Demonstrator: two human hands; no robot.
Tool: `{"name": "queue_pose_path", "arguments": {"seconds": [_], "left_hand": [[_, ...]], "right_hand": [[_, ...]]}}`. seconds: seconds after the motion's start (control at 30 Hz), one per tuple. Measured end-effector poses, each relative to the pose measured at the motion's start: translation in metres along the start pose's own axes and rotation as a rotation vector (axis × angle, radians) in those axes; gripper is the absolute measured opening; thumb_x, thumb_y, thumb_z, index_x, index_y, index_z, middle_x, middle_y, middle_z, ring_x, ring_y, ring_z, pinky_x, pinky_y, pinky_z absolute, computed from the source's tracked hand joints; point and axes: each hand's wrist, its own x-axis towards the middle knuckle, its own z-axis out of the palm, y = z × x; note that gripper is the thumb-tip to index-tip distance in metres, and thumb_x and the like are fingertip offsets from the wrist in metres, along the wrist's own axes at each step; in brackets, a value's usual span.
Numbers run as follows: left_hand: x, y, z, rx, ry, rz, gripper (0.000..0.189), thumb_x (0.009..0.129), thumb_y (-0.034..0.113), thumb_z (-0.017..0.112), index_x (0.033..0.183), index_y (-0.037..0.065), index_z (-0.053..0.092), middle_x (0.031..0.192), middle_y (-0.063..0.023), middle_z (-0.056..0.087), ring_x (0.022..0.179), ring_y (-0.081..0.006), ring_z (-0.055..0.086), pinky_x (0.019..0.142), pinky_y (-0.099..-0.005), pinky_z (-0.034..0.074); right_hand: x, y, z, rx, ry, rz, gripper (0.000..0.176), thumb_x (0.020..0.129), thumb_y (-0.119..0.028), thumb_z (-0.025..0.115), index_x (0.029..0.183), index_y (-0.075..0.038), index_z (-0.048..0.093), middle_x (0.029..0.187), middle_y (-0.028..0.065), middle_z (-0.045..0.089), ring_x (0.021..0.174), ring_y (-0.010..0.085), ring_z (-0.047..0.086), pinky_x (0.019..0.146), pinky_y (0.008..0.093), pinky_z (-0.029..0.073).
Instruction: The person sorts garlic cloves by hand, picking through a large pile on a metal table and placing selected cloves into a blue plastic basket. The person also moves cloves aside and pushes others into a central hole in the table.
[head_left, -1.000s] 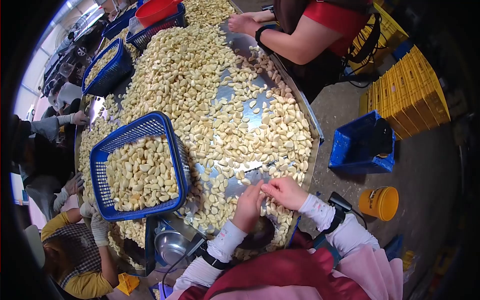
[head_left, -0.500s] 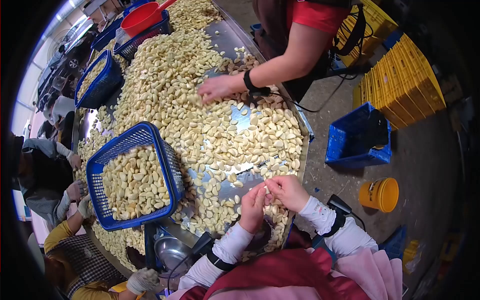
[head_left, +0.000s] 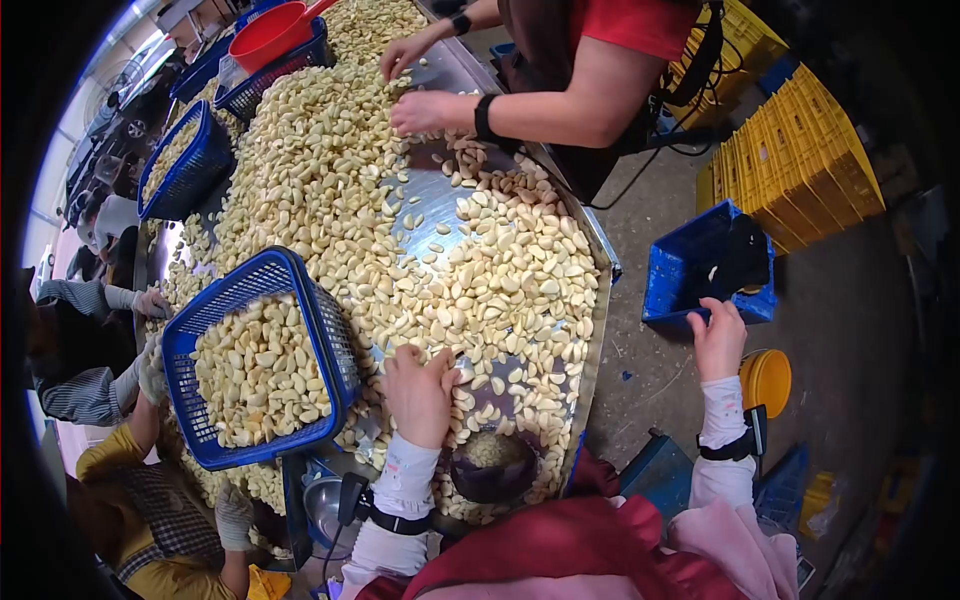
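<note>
My left hand (head_left: 418, 397) reaches down onto the spread of peeled garlic cloves (head_left: 500, 290), its thumb and fingertips apart among the cloves. Whether a clove lies under the fingers is hidden. My right hand (head_left: 720, 340) is out past the table's right edge, fingers spread, on the near side of a blue crate (head_left: 672, 285). A small white piece (head_left: 712, 272) shows against the dark material in that crate. Left of my left hand stands a blue basket (head_left: 340, 345) filled with cloves. A dark round bowl (head_left: 495, 482) with pale contents sits close to my body.
Across the table, a co-worker in a red sleeve (head_left: 625, 50) has both hands at the cloves. Gloved co-workers work along the left side. Stacked yellow crates (head_left: 800, 160) and a yellow bucket (head_left: 768, 383) stand on the floor at right. A red scoop (head_left: 270, 38) rests on a far basket.
My hands were together over the near cloves and have separated. The left moved left onto the cloves, the right swung out toward the blue crate. The co-worker's second hand has come into view.
</note>
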Motion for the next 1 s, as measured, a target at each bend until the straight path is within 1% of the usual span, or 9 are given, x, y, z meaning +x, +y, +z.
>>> {"name": "queue_pose_path", "arguments": {"seconds": [0.07, 0.13, 0.3, 0.53, 0.6, 0.7, 0.8, 0.9, 1.0], "left_hand": [[0.015, 0.004, 0.031, -0.075, 0.169, 0.267, 0.027, 0.075, 0.018, 0.075, 0.102, 0.014, 0.075, 0.111, -0.0130, 0.057, 0.108, -0.0332, 0.051, 0.092, -0.0471, 0.038], [0.037, 0.027, 0.058, -0.067, 0.210, 0.508, 0.024, 0.072, 0.017, 0.075, 0.096, 0.014, 0.075, 0.115, -0.0121, 0.056, 0.113, -0.0322, 0.050, 0.096, -0.0495, 0.034], [0.061, 0.053, 0.072, -0.031, 0.225, 0.435, 0.024, 0.066, 0.017, 0.077, 0.090, 0.014, 0.075, 0.116, -0.0095, 0.055, 0.119, -0.0307, 0.046, 0.098, -0.0456, 0.033], [0.079, 0.024, 0.070, -0.079, 0.094, 0.508, 0.021, 0.065, 0.020, 0.079, 0.085, 0.011, 0.074, 0.114, -0.0084, 0.054, 0.118, -0.0295, 0.046, 0.098, -0.0443, 0.033], [0.079, 0.017, 0.066, -0.100, 0.044, 0.525, 0.020, 0.067, 0.021, 0.080, 0.083, 0.011, 0.073, 0.115, -0.0085, 0.054, 0.119, -0.0290, 0.045, 0.098, -0.0445, 0.033], [0.071, 0.020, 0.054, -0.423, 0.198, 0.486, 0.023, 0.073, 0.023, 0.078, 0.093, 0.013, 0.075, 0.120, -0.0092, 0.054, 0.119, -0.0305, 0.045, 0.100, -0.0449, 0.032], [0.046, 0.035, 0.029, -0.487, 0.203, 0.511, 0.028, 0.074, 0.022, 0.078, 0.102, 0.016, 0.075, 0.120, -0.0096, 0.054, 0.119, -0.0313, 0.046, 0.103, -0.0457, 0.032], [0.026, -0.012, 0.020, -0.658, 0.305, 0.129, 0.022, 0.081, 0.008, 0.073, 0.102, 0.009, 0.073, 0.104, -0.0126, 0.056, 0.099, -0.0306, 0.055, 0.084, -0.0359, 0.046], [-0.029, -0.041, 0.010, -0.191, 0.027, 0.266, 0.011, 0.073, 0.008, 0.074, 0.084, 0.007, 0.072, 0.079, -0.0065, 0.057, 0.082, -0.0280, 0.056, 0.072, -0.0395, 0.044]], "right_hand": [[0.004, -0.065, -0.006, 0.281, -0.118, -0.045, 0.012, 0.078, -0.012, 0.071, 0.088, -0.006, 0.072, 0.086, 0.0119, 0.065, 0.066, 0.0322, 0.065, 0.058, 0.0407, 0.052], [-0.007, -0.123, 0.018, -0.078, -0.466, -0.343, 0.010, 0.080, -0.014, 0.065, 0.081, -0.009, 0.074, 0.083, 0.0099, 0.067, 0.068, 0.0278, 0.067, 0.060, 0.0373, 0.054], [-0.009, -0.161, 0.095, -0.353, -0.639, -0.516, 0.014, 0.079, -0.015, 0.062, 0.072, -0.014, 0.075, 0.074, 0.0044, 0.071, 0.074, 0.0206, 0.071, 0.061, 0.0328, 0.055], [0.014, -0.145, 0.080, -0.066, -0.685, -0.464, 0.013, 0.072, -0.023, 0.072, 0.074, -0.010, 0.073, 0.073, 0.0112, 0.070, 0.073, 0.0301, 0.070, 0.066, 0.0398, 0.056], [0.029, -0.135, 0.069, 0.538, -0.730, -0.331, 0.013, 0.082, -0.018, 0.064, 0.080, -0.006, 0.068, 0.078, 0.0122, 0.070, 0.064, 0.0295, 0.067, 0.061, 0.0392, 0.055], [0.021, -0.130, 0.077, 1.321, -1.137, 0.526, 0.019, 0.094, -0.027, 0.056, 0.093, -0.009, 0.060, 0.077, 0.0032, 0.063, 0.063, 0.0148, 0.064, 0.050, 0.0289, 0.052], [0.008, -0.184, 0.049, 1.621, -1.083, 1.070, 0.022, 0.095, -0.030, 0.055, 0.089, -0.010, 0.059, 0.079, 0.0037, 0.062, 0.064, 0.0132, 0.062, 0.047, 0.0284, 0.050], [-0.014, -0.193, 0.076, 1.731, -1.417, 0.724, 0.020, 0.097, -0.025, 0.058, 0.104, -0.008, 0.065, 0.082, 0.0045, 0.064, 0.063, 0.0116, 0.059, 0.044, 0.0248, 0.045], [-0.042, -0.210, 0.075, 1.224, -1.468, 0.240, 0.018, 0.090, -0.015, 0.067, 0.104, -0.005, 0.072, 0.073, 0.0060, 0.066, 0.064, 0.0093, 0.061, 0.043, 0.0257, 0.045]]}}
